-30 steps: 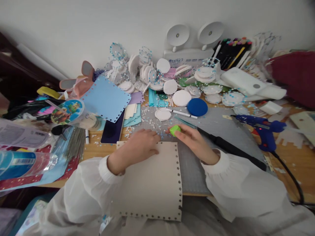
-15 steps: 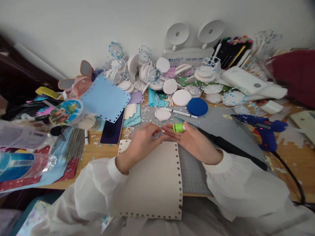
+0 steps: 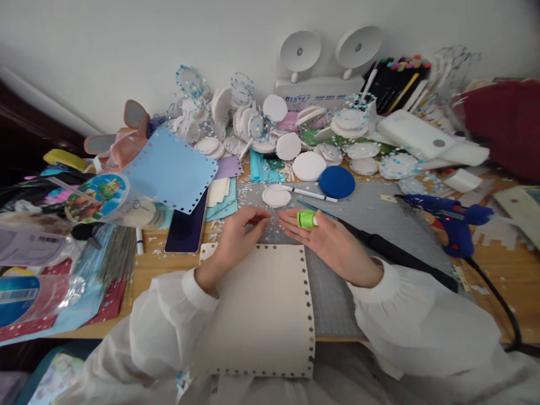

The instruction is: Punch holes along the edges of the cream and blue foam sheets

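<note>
A small lime-green and white paper punch (image 3: 306,219) lies in my right hand (image 3: 333,242), held by the thumb, while the other fingers stretch out to the left. My left hand (image 3: 242,233) has its thumb and index finger pinched together, a small gap from my right fingertips; anything between them is too small to make out. Below both hands is a cream sheet (image 3: 261,309) with small flower- or star-shaped holes along its edges. Its upper left part is covered by my left hand and sleeve. Tiny paper bits lie scattered on the grey cutting mat (image 3: 333,315).
A blue glue gun (image 3: 458,216) with a black cord lies on the right. Behind the hands are a blue disc (image 3: 336,181), a white pen (image 3: 310,194) and piles of white discs. To the left are a dark phone (image 3: 185,225), a punched blue sheet (image 3: 171,169) and a lidded cup (image 3: 101,194).
My left hand has moved slightly left, away from my right fingertips. My right hand keeps the green punch in about the same place. The view has shifted slightly.
</note>
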`<state>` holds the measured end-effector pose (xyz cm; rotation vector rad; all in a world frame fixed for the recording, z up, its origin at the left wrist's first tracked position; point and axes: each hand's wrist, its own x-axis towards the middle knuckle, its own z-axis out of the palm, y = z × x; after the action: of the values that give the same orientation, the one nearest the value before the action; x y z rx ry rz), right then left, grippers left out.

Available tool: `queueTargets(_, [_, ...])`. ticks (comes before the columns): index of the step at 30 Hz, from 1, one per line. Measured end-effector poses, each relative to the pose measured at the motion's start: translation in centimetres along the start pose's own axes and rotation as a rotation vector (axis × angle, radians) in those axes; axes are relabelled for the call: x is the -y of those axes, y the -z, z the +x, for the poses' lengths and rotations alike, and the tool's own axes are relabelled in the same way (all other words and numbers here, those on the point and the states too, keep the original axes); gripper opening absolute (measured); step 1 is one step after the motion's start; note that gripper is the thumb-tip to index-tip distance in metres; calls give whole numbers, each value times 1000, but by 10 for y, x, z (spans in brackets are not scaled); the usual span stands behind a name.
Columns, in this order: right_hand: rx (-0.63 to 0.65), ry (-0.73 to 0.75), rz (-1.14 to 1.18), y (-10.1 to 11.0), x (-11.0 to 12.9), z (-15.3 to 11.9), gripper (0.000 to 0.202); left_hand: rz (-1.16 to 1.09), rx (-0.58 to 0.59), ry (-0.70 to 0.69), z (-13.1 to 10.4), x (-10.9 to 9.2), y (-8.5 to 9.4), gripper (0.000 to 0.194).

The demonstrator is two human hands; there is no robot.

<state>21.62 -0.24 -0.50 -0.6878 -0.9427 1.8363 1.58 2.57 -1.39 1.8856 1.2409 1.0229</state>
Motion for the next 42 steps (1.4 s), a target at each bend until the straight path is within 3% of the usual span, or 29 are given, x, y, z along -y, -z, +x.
queueTargets(8, [-103, 100, -133, 1, 0, 0, 28, 163, -3, -78, -4, 3, 9, 18])
queueTargets(10, [-149, 135, -170, 2, 0, 0, 24, 248, 66, -113, -5, -1, 14, 24])
queueTargets(16, [-166, 205, -323, 4, 2, 0, 27, 554, 447, -363, -5, -12, 26, 33])
queueTargets(21, [-155, 219, -466, 0, 4, -6, 29, 583, 537, -318, -5, -14, 29, 17])
queueTargets(25, [-65, 207, -646, 1, 5, -9, 31, 515, 554, -306, -8, -17, 30, 19])
queueTargets(32, [139, 377, -1064, 3, 2, -4, 32, 497, 507, -273, -17, -19, 28, 21])
queueTargets(42, [196, 320, -1144, 4, 1, -5, 32, 518, 391, -434, -17, -24, 28, 22])
